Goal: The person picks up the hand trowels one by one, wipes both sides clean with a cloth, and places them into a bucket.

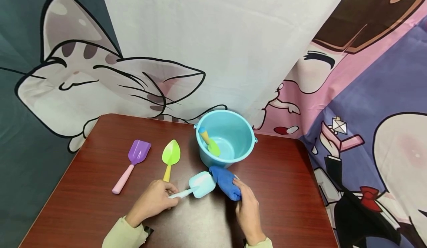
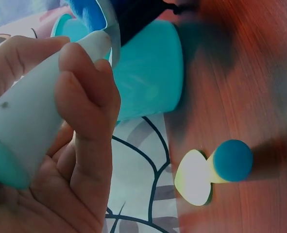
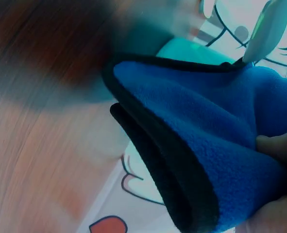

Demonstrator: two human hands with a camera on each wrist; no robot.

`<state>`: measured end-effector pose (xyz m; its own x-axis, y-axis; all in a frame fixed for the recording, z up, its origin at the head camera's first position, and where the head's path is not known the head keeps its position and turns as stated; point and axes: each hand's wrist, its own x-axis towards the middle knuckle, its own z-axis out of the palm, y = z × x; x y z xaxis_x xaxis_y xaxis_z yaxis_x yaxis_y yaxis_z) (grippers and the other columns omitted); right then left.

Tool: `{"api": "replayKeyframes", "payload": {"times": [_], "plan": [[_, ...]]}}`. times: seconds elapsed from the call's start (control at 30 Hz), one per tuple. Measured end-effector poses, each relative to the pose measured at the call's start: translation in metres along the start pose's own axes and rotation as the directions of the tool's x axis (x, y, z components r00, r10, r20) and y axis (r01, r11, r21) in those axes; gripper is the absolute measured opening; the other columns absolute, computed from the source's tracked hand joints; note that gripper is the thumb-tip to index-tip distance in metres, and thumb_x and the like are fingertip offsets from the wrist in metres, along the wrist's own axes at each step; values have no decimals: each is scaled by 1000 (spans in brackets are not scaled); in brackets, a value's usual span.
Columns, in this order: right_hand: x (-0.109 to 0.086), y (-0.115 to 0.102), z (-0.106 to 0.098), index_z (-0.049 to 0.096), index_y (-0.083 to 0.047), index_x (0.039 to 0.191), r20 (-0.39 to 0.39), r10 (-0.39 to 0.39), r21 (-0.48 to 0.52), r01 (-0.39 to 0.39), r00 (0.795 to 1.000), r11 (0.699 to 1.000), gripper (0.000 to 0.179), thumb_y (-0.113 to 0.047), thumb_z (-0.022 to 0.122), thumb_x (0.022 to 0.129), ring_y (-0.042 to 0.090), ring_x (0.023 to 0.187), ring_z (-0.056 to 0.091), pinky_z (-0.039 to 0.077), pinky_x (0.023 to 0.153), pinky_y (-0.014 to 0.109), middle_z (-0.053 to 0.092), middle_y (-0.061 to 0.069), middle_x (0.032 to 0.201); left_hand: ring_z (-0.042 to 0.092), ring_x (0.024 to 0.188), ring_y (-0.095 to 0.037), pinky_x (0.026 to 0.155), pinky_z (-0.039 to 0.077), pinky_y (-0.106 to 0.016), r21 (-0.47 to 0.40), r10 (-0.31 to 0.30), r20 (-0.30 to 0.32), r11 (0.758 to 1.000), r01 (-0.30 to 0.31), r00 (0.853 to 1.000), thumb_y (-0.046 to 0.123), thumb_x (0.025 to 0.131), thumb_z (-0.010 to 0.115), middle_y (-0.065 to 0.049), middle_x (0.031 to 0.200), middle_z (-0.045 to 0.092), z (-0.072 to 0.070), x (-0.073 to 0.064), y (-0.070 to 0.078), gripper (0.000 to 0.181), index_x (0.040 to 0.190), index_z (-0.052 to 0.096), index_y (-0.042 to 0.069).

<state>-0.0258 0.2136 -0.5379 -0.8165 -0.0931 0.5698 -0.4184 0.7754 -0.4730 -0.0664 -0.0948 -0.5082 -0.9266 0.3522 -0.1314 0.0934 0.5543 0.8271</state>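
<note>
A light blue toy shovel (image 1: 202,185) is held by its handle in my left hand (image 1: 156,199), its blade pointing right. My right hand (image 1: 248,211) grips a folded blue cloth (image 1: 227,183) with dark edging, which shows large in the right wrist view (image 3: 182,131). The cloth's near end meets the shovel blade's right edge in the head view; whether they press together I cannot tell. Fingers (image 2: 90,92) curl round the pale handle in the left wrist view. Just behind both hands stands a light blue bucket (image 1: 243,149) with a small green-and-yellow trowel (image 1: 213,148) inside.
Left of the bucket lies a green trowel (image 1: 171,153) with a yellow handle, close to my left hand. Farther left is a purple shovel (image 1: 138,151) with a pink handle. A printed cartoon cloth (image 1: 233,36) hangs behind the brown table (image 1: 287,188).
</note>
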Motion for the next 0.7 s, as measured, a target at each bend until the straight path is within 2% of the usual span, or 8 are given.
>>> {"api": "replayKeyframes", "payload": {"times": [0.1,0.23,0.47,0.7], "plan": [[-1,1,-4,65,-1,122,-6,25,5,-25,1000,1000,66,34,57,67,30,115,63,31,108,14,67,13,125,58,57,-4,53,46,-24,-15,-6,11,1000,6,1000,16,73,83,13,68,65,-2,0,-2,17,87,75,13],[-3,1,-7,65,-1,124,-30,54,6,-54,998,999,65,32,58,69,31,116,63,31,108,14,66,14,126,58,69,-2,61,46,-25,26,0,28,1000,-1,1000,25,65,92,13,76,66,-4,-1,-5,34,92,74,15],[-4,-3,-8,62,-4,131,-47,137,5,-137,989,991,66,29,60,74,30,118,62,30,107,12,64,11,130,54,72,-3,63,44,-24,66,41,66,997,-45,997,7,64,80,13,79,62,-8,-1,-7,33,95,70,16],[-5,-7,-7,61,-6,133,-62,146,27,-144,987,989,69,28,55,73,30,119,61,31,107,12,64,11,130,57,67,-4,60,48,-24,-12,54,108,998,-53,993,7,69,77,11,74,63,-9,0,-7,23,91,72,11]]}}
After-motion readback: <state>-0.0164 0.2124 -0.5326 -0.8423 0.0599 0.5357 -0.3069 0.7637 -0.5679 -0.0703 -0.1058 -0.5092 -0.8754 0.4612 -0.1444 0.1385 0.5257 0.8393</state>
